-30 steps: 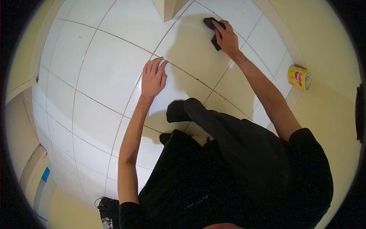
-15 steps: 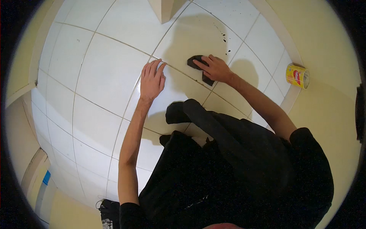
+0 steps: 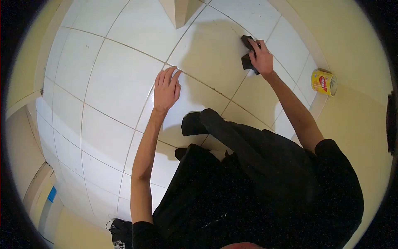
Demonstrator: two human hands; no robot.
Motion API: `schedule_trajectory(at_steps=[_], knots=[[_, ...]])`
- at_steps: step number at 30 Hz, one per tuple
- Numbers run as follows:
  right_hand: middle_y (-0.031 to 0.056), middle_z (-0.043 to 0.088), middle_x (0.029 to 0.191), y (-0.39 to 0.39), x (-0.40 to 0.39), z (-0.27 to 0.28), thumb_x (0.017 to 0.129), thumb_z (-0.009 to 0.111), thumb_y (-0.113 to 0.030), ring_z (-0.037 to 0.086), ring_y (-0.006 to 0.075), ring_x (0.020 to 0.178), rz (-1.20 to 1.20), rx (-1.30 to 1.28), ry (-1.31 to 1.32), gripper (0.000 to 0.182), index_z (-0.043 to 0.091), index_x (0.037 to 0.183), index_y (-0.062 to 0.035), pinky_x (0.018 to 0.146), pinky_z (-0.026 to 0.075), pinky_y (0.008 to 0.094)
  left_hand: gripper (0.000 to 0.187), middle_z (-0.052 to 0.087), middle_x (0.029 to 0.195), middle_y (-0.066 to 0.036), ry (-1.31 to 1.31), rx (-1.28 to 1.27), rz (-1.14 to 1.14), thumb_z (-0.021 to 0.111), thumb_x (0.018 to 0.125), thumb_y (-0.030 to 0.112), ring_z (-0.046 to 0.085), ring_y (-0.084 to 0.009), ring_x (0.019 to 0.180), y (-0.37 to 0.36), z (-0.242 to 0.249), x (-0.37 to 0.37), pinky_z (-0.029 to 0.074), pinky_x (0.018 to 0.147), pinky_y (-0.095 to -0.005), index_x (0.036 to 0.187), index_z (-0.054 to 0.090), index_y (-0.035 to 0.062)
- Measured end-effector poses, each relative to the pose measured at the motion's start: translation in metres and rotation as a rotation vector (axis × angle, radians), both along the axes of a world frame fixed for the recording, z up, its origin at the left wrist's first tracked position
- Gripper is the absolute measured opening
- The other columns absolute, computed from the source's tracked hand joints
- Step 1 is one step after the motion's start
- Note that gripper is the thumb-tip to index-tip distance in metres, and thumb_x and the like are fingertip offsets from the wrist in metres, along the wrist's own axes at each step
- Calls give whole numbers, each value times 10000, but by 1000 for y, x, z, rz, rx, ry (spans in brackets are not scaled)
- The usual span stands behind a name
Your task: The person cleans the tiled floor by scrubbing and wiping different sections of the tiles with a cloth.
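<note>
My right hand (image 3: 262,59) presses a crumpled black cloth (image 3: 247,61) against the white tiled floor (image 3: 120,66). Dark parts of the cloth stick out on the left side of my fingers, while the rest is hidden under the hand. Flat on the tiles, near a crossing of grout lines, my left hand (image 3: 166,89) rests with its fingers stretched out and holds nothing. Faint specks (image 3: 234,30) show on the floor above the cloth.
A yellow can (image 3: 323,82) with a red label stands by the right wall. The corner of a cream post (image 3: 176,14) juts in at the top. My socked foot (image 3: 194,123) is below the hands. A black bag-like item (image 3: 121,233) lies at lower left.
My right hand has moved up and to the right with the black cloth. It now covers the spot where several black bits lay. My left hand has stayed in place.
</note>
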State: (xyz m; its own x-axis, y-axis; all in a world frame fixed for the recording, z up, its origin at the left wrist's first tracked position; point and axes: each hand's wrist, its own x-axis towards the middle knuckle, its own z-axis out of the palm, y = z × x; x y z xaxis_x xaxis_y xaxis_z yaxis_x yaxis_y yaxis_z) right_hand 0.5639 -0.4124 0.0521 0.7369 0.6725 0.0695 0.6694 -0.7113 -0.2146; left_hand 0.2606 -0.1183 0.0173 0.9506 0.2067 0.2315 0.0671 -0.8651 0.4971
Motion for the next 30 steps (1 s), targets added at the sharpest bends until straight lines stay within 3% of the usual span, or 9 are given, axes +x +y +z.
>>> schedule_trajectory(at_steps=[4, 9, 15, 18, 21, 24, 30], knots=[[118, 594, 1206, -2, -15, 12, 882, 666, -159, 673, 319, 990, 179, 53, 35, 533, 598, 1410, -191, 744, 611, 432, 440, 567, 1429, -133, 11, 5, 5, 615, 908, 89, 507, -324, 1337, -1, 2, 0, 363, 1175, -508, 1348, 625, 66], [153, 539, 1285, -12, -29, -8, 882, 700, -172, 585, 345, 1190, 427, -121, 206, 654, 506, 1505, -216, 935, 563, 462, 431, 569, 1426, -133, 11, 18, 4, 612, 911, 87, 510, -325, 1335, -1, 1, 1, 365, 1173, -508, 1341, 629, 60], [135, 540, 1274, -10, -21, -8, 897, 686, -158, 583, 328, 1186, 466, -113, 143, 597, 525, 1471, -193, 945, 563, 459, 459, 552, 1434, -133, 2, 15, -5, 604, 893, 60, 496, -361, 1328, -1, 4, 1, 388, 1141, -519, 1352, 614, 76], [140, 549, 1255, -8, -10, -10, 903, 675, -141, 602, 329, 1159, 311, -157, 80, 566, 540, 1451, -177, 909, 575, 467, 463, 552, 1436, -133, 0, -3, -6, 601, 892, 59, 493, -363, 1331, -2, 4, 1, 384, 1140, -520, 1355, 612, 76], [150, 556, 1259, -1, -2, -5, 906, 663, -132, 635, 344, 1089, 38, 31, 121, 543, 558, 1437, -180, 857, 590, 460, 434, 566, 1424, -145, 18, 22, -9, 605, 908, 89, 502, -332, 1342, -1, 5, 2, 364, 1172, -517, 1339, 624, 49], [121, 576, 1241, 5, -1, 3, 883, 674, -75, 673, 334, 950, -1, 118, 35, 538, 595, 1407, -171, 785, 591, 430, 436, 562, 1427, -147, 31, 25, -10, 602, 910, 96, 497, -334, 1348, -1, 4, 1, 362, 1175, -517, 1343, 621, 49], [142, 577, 1245, 13, -11, 23, 871, 686, -130, 668, 328, 1062, 211, 87, 138, 554, 592, 1410, -212, 838, 602, 426, 439, 557, 1434, -143, 27, 13, -8, 605, 907, 94, 494, -335, 1350, -3, 7, 2, 363, 1176, -519, 1344, 619, 53]])
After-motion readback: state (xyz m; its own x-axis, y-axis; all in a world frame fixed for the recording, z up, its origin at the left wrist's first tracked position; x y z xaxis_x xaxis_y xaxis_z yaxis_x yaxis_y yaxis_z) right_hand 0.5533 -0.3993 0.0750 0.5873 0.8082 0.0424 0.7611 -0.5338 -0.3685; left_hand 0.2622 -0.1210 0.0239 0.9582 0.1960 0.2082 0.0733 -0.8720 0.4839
